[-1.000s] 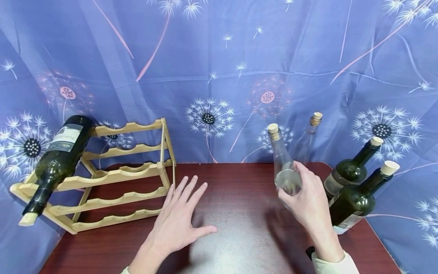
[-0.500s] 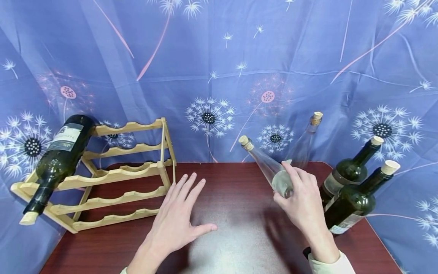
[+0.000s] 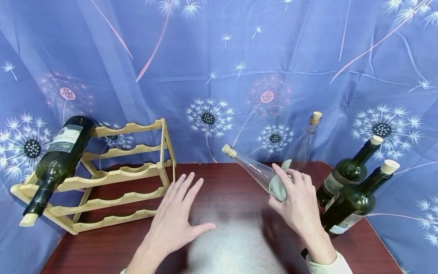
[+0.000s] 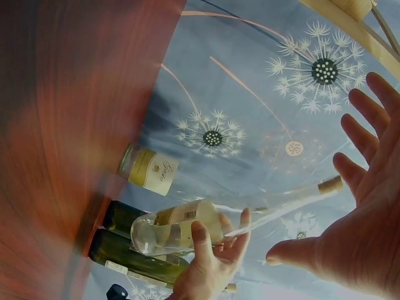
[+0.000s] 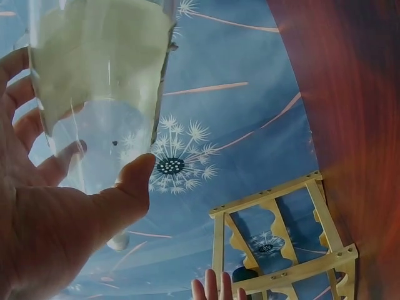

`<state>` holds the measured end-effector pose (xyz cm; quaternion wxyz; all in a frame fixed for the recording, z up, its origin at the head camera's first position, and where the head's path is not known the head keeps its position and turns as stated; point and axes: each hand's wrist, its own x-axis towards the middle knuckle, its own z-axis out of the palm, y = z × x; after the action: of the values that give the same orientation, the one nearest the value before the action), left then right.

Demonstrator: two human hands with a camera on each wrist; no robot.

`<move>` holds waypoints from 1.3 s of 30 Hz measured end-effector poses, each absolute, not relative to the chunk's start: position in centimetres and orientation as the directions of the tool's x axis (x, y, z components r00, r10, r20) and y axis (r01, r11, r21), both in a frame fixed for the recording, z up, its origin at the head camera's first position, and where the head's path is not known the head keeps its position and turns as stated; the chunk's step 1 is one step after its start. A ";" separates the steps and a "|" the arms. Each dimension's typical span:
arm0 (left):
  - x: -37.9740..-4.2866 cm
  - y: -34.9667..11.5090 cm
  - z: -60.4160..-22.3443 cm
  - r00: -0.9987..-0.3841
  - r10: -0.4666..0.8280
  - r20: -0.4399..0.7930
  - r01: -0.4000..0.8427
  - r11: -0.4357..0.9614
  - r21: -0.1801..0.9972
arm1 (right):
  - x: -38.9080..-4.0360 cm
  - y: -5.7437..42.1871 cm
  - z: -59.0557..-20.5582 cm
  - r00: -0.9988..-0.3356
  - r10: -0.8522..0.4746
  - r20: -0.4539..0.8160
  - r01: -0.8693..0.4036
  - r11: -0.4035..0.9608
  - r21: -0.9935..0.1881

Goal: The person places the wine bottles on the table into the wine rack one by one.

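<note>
My right hand grips a clear glass bottle around its lower body. It is held tilted above the table, its corked neck pointing up and left. A pale label shows on the bottle in the right wrist view. My left hand holds nothing, fingers spread and thumb out, near the right end of a wooden wine rack. On the rack's top left lies a dark green wine bottle, its corked neck toward the front. In the left wrist view, the tilted bottle slants beyond my left fingers.
Behind my right hand stands another clear corked bottle. Two dark green corked bottles, a front one and a rear one, stand at the right. The red-brown table ends at a blue dandelion-print curtain.
The clear bottle has gone from nearly upright to tilted, its cork swinging left and down. My right hand has shifted slightly left with it. My left hand has barely moved.
</note>
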<state>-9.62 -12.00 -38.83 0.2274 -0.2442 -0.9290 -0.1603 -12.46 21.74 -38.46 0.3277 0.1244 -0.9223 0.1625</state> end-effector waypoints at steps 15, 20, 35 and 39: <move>-9.4 -11.9 -38.4 -0.744 0.385 0.546 0.555 0.812 0.184 | -12.4 21.1 -38.8 -0.771 -0.225 0.595 -0.356 0.928 -0.109; -9.3 -11.9 -38.2 -0.708 0.382 0.594 0.582 0.792 0.186 | -12.4 20.7 -39.0 -0.775 -0.263 0.575 -0.366 0.928 -0.069; -9.4 -11.8 -38.4 -0.680 0.384 0.624 0.603 0.777 0.179 | -12.1 20.1 -39.4 -0.792 -0.342 0.505 -0.411 0.911 -0.028; -9.5 -11.6 -38.6 -0.668 0.410 0.622 0.623 0.765 0.164 | -12.0 19.8 -39.4 -0.778 -0.365 0.511 -0.432 0.902 -0.012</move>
<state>-9.52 -11.59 -38.57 0.2879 -0.2887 -0.8942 -0.1848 -12.02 19.78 -39.41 0.2573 0.2119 -0.9406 0.0645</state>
